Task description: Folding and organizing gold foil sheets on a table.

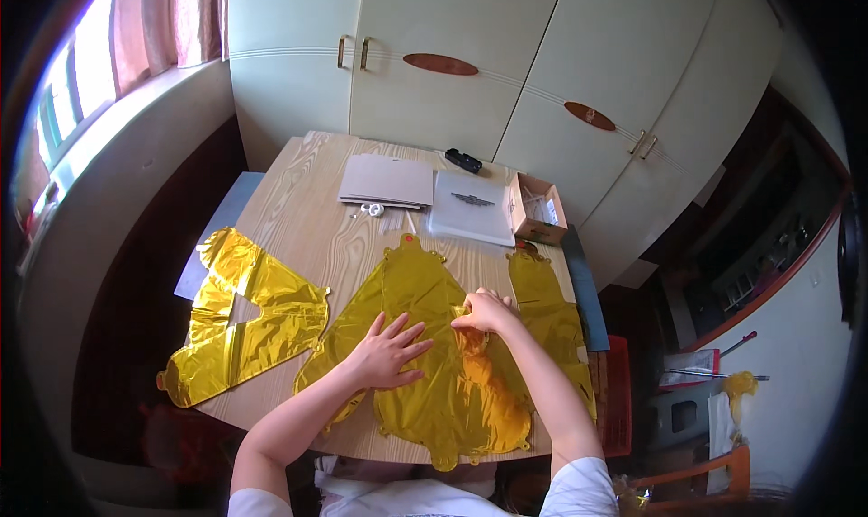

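A large gold foil balloon (411, 286), flat and creased, is spread over the middle of the table. My left hand (387, 354) lies palm down on it with its fingers spread. To the right, my right hand (488, 313) pinches a fold of the same foil, and a crumpled orange-gold flap (493, 395) runs from there toward the near edge. Another flat gold foil balloon (285, 304) with a gap in its middle lies at the left. A third gold foil piece (550, 313) is partly under my right forearm.
At the back of the wooden table (298, 191) are a stack of pale sheets (387, 179), clear plastic bags (470, 211), white rolls (371, 209), a black object (463, 161) and an open wooden box (539, 209). Cabinets (443, 19) stand behind. A red crate (617, 399) is beside the right edge.
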`<state>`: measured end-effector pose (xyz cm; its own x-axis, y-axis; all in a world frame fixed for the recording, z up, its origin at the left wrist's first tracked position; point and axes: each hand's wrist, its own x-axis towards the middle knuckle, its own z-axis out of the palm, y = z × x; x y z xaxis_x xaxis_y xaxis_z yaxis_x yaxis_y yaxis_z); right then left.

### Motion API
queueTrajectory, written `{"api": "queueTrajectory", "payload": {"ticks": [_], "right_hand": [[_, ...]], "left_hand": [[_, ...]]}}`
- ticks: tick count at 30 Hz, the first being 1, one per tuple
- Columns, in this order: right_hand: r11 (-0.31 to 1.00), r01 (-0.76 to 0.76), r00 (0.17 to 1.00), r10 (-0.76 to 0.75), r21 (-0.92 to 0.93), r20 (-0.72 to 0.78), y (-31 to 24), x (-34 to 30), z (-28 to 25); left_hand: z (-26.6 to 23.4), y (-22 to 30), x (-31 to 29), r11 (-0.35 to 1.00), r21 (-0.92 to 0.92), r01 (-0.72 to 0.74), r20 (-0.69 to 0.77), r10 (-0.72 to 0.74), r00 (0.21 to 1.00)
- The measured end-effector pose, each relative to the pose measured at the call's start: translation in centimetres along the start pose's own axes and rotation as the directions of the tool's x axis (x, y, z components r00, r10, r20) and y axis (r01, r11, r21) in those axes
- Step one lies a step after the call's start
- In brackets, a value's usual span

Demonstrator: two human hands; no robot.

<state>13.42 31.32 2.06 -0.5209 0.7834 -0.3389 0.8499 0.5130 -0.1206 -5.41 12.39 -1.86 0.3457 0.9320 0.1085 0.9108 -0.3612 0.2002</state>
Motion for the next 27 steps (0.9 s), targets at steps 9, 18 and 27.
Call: {"api": "queueTrajectory", "payload": {"ticks": [9,18,27], "right_hand": [[0.984,-0.020,0.999,0.027,0.175,-0.040,2.4,-0.1,1.1],[0.578,-0.039,0.984,-0.120,0.815,0.133,4.2,-2.4,1.2],[0.802,0.530,0.846,-0.521,0.276,-0.111,4.0,-5.8,3.9]], "left_hand": [[0.3,-0.2,0.1,1.000,-0.014,-0.010,-0.006,0.010,1.000],[0.0,-0.2,0.0,1.000,0.008,-0.002,0.036,0.001,0.999],[-0.1,0.0,0.2,1.000,-0.004,0.007,0.040,-0.007,0.999]]}}
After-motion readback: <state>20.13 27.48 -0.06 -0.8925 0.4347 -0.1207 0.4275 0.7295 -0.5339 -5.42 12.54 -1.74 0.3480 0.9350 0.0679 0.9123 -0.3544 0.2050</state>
